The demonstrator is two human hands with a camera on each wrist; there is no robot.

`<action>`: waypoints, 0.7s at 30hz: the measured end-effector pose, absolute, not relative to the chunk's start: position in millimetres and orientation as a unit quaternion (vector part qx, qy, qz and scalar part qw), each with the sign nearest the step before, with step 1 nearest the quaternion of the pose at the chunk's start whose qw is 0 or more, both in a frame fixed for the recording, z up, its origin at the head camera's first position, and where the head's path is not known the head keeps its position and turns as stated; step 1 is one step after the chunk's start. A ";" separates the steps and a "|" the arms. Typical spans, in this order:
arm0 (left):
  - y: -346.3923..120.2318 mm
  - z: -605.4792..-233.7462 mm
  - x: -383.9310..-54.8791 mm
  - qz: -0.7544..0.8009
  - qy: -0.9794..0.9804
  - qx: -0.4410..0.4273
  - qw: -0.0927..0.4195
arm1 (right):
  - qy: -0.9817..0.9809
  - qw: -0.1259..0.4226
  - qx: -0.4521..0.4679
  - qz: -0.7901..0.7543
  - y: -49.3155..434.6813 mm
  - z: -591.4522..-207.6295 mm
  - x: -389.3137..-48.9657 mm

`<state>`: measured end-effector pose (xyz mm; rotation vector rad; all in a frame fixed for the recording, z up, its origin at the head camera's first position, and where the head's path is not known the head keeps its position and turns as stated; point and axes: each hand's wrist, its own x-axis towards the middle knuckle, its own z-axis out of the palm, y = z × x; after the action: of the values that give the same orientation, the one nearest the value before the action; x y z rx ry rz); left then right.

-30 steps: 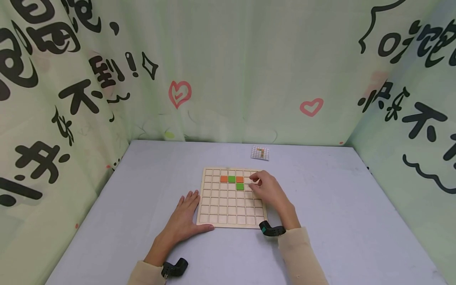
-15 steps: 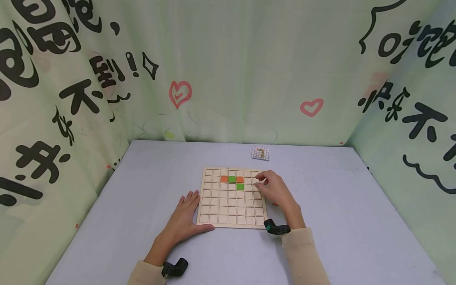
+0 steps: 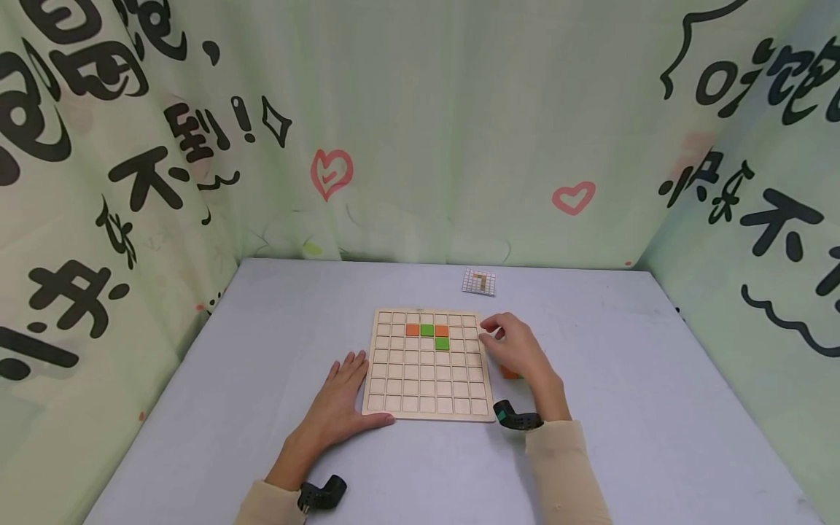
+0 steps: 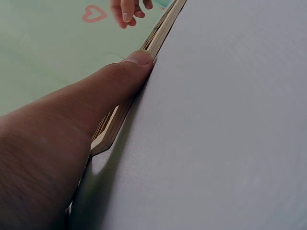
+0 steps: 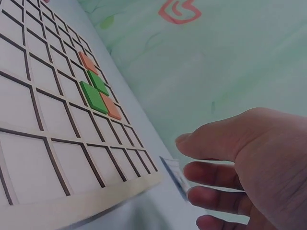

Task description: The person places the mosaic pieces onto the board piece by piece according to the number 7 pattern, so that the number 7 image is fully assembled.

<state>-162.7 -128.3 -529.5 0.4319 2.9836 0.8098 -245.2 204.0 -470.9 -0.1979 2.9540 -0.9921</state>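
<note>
A wooden grid board (image 3: 420, 383) lies flat on the table. Two orange tiles (image 3: 412, 330) and two green tiles (image 3: 442, 343) sit in its cells: orange, green, orange in a row, with the other green one below the right orange. My left hand (image 3: 341, 401) is spread at the board's lower left corner, its thumb (image 4: 120, 79) along the front edge. Just off the board's right side hovers my right hand (image 3: 518, 350), fingers loosely bent, with nothing visible between them in the right wrist view. Beneath that hand, orange and green pieces (image 3: 509, 372) are partly hidden.
A small card (image 3: 479, 282) with a printed grid pattern lies behind the board near the table's back edge. Pale curtains (image 3: 420, 131) with writing and hearts surround the white table (image 3: 623, 408) at the back and sides.
My right hand has drawn back to the right, from over the board's upper right cells to beside its edge. Orange and green pieces beneath it have come into sight. The left hand stays put.
</note>
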 end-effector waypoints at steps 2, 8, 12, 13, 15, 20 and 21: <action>-128.3 -529.6 -162.7 0.259 0.956 0.138 0.010 | 0.947 0.012 -0.055 -0.317 206.1 -470.7 -245.7; -128.2 -529.5 -162.6 0.258 0.956 0.139 0.011 | 0.946 0.019 -0.040 -0.320 213.8 -470.3 -247.0; -128.1 -529.3 -162.5 0.257 0.956 0.139 0.013 | 0.945 0.028 -0.034 -0.323 219.6 -470.7 -247.0; -128.1 -529.3 -162.5 0.256 0.956 0.140 0.013 | 0.945 0.029 -0.035 -0.323 221.1 -470.9 -246.9; -128.2 -529.3 -162.5 0.255 0.957 0.139 0.013 | 0.944 0.033 -0.033 -0.326 223.3 -471.1 -246.7; -128.3 -529.3 -162.4 0.254 0.957 0.139 0.012 | 0.943 0.049 -0.020 -0.328 228.5 -471.1 -246.5; -128.3 -529.4 -162.5 0.255 0.957 0.139 0.012 | 0.943 0.053 -0.015 -0.329 229.4 -470.9 -246.4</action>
<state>-162.5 -128.3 -529.4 0.4331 2.9838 0.7943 -246.4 229.4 -470.9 -0.0466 2.8658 -0.9986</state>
